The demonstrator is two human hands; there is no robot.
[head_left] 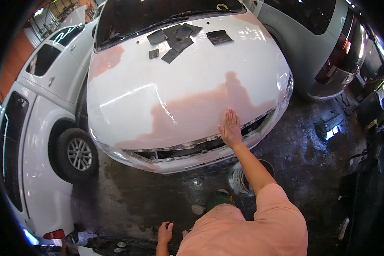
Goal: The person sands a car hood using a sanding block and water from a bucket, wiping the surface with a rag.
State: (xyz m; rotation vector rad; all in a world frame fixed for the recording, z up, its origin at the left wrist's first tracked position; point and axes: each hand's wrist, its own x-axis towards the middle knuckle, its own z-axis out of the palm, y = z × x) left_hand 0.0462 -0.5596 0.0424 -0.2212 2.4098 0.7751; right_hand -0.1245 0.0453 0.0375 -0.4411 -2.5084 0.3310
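- One left hand [164,234], seven o'clock from the right: curled; cannot tell whether it holds anything.
- One right hand [231,131]: fingers together, flat on one white hood [192,83].
- At least eight dark sheets [172,36], eleven to twelve o'clock.

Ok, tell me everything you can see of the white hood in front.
The hood is broad, gently curved and glossy white, apparently painted metal. Dull pinkish patches mark its front middle and rear corners. Its front edge sits above a dark opening. Thin dark pieces, some overlapping, lie near the windshield. The right hand appears to rest flat near the front edge.
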